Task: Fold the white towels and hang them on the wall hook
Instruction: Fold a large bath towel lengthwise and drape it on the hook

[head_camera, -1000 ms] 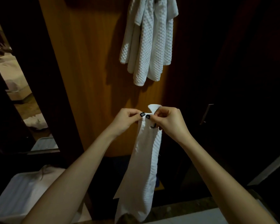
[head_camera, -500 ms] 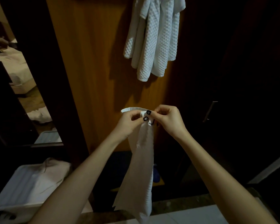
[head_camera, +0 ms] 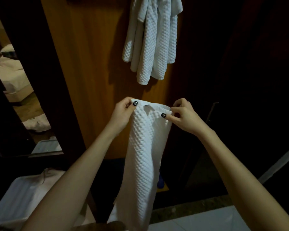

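Both hands are raised in front of an orange-brown wooden wall panel [head_camera: 93,64], set apart from each other. The left hand [head_camera: 123,112] pinches the top left corner of one white waffle-weave towel [head_camera: 143,155], and the right hand [head_camera: 185,116] pinches the top right corner with thumb and forefinger. The top edge of this towel runs level between the two hands. Its long axis is vertical: the cloth hangs straight down from the hands as a narrow strip, free end pointing down to the bottom of the view.

Above the hands, a bunch of white waffle-weave towels [head_camera: 153,42] hangs against the panel, long axis also vertical. How many towels the bunch contains cannot be told. One white ribbed plastic tray [head_camera: 18,197] sits at lower left.
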A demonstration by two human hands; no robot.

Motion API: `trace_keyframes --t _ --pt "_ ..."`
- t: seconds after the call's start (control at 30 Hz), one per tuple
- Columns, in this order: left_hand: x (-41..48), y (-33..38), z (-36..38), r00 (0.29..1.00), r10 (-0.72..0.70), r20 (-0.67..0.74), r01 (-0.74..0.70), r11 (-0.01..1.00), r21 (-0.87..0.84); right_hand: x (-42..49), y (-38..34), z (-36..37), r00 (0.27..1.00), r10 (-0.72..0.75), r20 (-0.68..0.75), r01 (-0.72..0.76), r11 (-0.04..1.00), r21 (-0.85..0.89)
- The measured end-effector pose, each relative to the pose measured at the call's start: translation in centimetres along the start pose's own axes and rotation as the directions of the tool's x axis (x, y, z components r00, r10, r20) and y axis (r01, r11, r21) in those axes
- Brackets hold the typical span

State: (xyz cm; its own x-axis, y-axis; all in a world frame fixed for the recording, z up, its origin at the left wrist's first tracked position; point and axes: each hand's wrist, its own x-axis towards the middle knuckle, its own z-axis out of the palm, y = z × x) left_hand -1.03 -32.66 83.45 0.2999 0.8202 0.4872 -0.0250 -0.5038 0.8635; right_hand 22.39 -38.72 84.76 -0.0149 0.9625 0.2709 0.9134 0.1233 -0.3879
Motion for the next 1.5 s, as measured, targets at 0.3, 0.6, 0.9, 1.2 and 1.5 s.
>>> trace_keyframes --t 0.3,0.6,0.9,1.2,1.5 --pt "1.1 -0.7 -2.8 0.992 -0.041 -0.120 0.047 0.998 0.051 -1.9 3.2 -0.6 0.995 0.069 0.076 -0.077 0.991 0.106" --pt "1.6 -1.7 -5.1 0.968 -0.062 -0.244 0.103 0.982 0.157 -2.0 0.8 -0.1 0.999 -0.004 0.047 -0.010 0.954 0.299" --pt "0.6 -0.7 -4.4 0.965 0.260 -0.017 -0.205 0.796 0.570 -1.5 2.2 -2.1 0.971 0.095 -0.220 -0.064 0.988 0.141" --pt "0.7 -1.2 -1.6 0.908 0.254 0.333 -0.398 0.771 0.497 -2.0 4.7 -2.7 0.959 0.180 -0.220 -0.205 0.974 -0.098" --pt "-0.5 -5.2 1.7 0.948 -0.141 0.286 -0.064 0.795 0.603 -5.1 5.4 1.0 0.971 0.230 0.063 -0.231 0.832 0.504"
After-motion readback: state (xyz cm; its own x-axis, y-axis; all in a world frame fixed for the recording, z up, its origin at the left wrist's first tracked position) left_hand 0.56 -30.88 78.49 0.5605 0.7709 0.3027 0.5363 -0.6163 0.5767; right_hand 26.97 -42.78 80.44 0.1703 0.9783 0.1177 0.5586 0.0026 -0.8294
